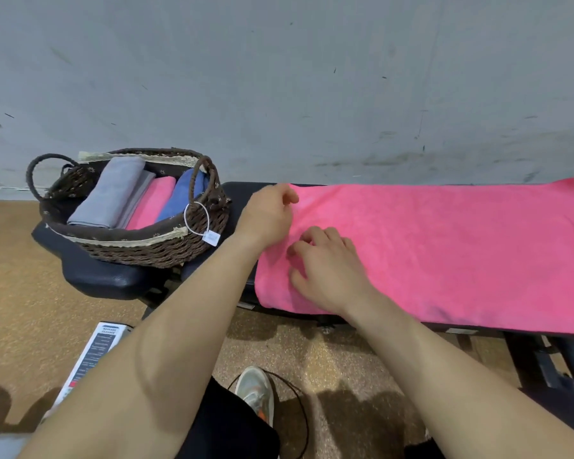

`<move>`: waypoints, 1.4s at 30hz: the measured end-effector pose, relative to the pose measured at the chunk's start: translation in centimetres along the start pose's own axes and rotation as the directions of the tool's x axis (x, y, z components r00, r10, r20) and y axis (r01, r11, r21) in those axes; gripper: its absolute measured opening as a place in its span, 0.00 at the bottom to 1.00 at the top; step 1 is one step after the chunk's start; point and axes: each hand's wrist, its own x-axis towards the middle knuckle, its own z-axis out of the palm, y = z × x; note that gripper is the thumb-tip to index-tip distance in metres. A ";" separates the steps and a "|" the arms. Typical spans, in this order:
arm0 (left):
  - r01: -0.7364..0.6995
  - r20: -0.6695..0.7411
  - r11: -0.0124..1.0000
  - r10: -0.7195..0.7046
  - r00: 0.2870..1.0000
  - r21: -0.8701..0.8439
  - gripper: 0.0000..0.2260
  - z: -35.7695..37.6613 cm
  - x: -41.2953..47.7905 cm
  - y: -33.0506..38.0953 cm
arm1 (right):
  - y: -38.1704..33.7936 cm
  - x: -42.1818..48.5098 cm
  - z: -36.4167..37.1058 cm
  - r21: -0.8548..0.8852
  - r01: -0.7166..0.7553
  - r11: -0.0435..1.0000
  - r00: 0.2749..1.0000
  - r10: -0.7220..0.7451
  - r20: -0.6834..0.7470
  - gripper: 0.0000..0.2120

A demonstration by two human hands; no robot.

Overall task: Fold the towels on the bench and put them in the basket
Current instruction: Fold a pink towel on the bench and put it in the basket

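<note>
A pink towel [444,246] lies spread flat along the black padded bench [242,193]. My left hand [269,213] pinches the towel's far left corner, fingers curled at its edge. My right hand [325,266] sits on the towel's left end with fingers bent, gathering the cloth near the front left corner. To the left, a dark woven basket [166,250] stands on the bench's seat pad and holds a folded grey towel [113,190], a pink one [153,203] and a blue one [183,197].
A grey wall runs right behind the bench. A white tag [211,238] hangs from the basket's right handle. On the brown floor lie a white printed box [90,359] at the left and my shoe [256,389] with a thin black cord beside it.
</note>
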 end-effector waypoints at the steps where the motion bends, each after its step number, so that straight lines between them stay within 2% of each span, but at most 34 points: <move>1: -0.001 -0.008 0.999 0.002 1.000 0.043 0.17 0.4 1.4 -0.1 | -0.1 -0.2 0.2 0.028 0.021 0.999 1.000 -0.020 -0.024 0.16; 4: 0.077 0.031 0.979 -0.085 0.996 0.190 0.24 1.2 4.2 -1.4 | -0.3 -0.4 0.9 0.154 0.098 0.983 0.994 -0.090 -0.059 0.15; 6: 0.100 0.050 0.965 -0.115 0.992 0.243 0.24 1.8 4.9 -2.5 | -0.7 -0.4 1.4 0.170 0.158 0.973 0.987 -0.153 -0.040 0.17; 8: 0.100 0.029 0.969 -0.110 0.994 0.224 0.25 2.3 5.5 -3.2 | -1.3 -0.5 1.8 0.142 0.196 0.970 0.980 -0.200 0.016 0.20; 10: 0.123 0.016 0.977 -0.127 0.992 0.174 0.25 2.4 5.8 -3.2 | -1.8 -0.4 2.2 0.042 0.235 0.971 0.969 -0.238 0.072 0.24; 13: 0.150 0.004 0.976 -0.152 0.988 0.158 0.17 2.4 5.8 -2.8 | -2.4 0.0 2.9 -0.041 0.251 0.967 0.965 -0.247 0.087 0.25; 16: 0.203 -0.029 0.973 -0.201 0.979 0.113 0.12 1.9 5.4 -2.6 | -3.0 0.4 2.5 -0.001 0.196 0.981 0.979 -0.196 0.051 0.18; 19: 0.242 -0.046 0.970 -0.243 0.969 -0.020 0.08 1.6 5.5 -3.0 | -2.9 0.2 2.1 0.044 0.157 0.987 0.987 -0.158 0.039 0.15; 23: 0.260 -0.032 0.955 -0.267 0.963 -0.144 0.10 1.7 5.2 -2.6 | -1.8 -0.3 1.6 0.061 0.067 0.996 0.996 -0.070 0.056 0.16; 25: 0.275 -0.047 0.929 -0.295 0.954 -0.246 0.11 1.7 5.0 -2.3 | -1.4 -0.5 1.2 0.074 0.023 0.997 0.997 -0.029 0.074 0.11; 29: 0.230 -0.137 0.925 -0.281 0.950 -0.302 0.10 1.6 4.5 -1.3 | -0.8 -1.2 0.7 0.114 -0.032 0.993 0.997 0.023 0.078 0.16; 33: 0.221 -0.118 0.888 -0.290 0.950 -0.404 0.10 1.8 3.9 0.5 | 0.6 -2.0 -1.1 0.247 -0.094 0.965 0.996 0.090 0.027 0.17; 37: 0.202 -0.066 0.860 -0.262 0.963 -0.469 0.08 2.3 3.8 2.1 | 4.6 -2.6 -2.7 0.309 -0.233 0.922 0.968 0.249 -0.012 0.14; 40: 0.171 -0.028 0.853 -0.213 0.977 -0.494 0.12 3.2 3.4 3.9 | 8.4 -4.5 -3.9 0.365 -0.346 0.864 0.916 0.396 -0.069 0.16; 42: 0.132 -0.013 0.883 -0.155 0.988 -0.451 0.17 4.1 3.1 5.3 | 11.0 -6.7 -4.7 0.379 -0.414 0.827 0.864 0.489 -0.123 0.14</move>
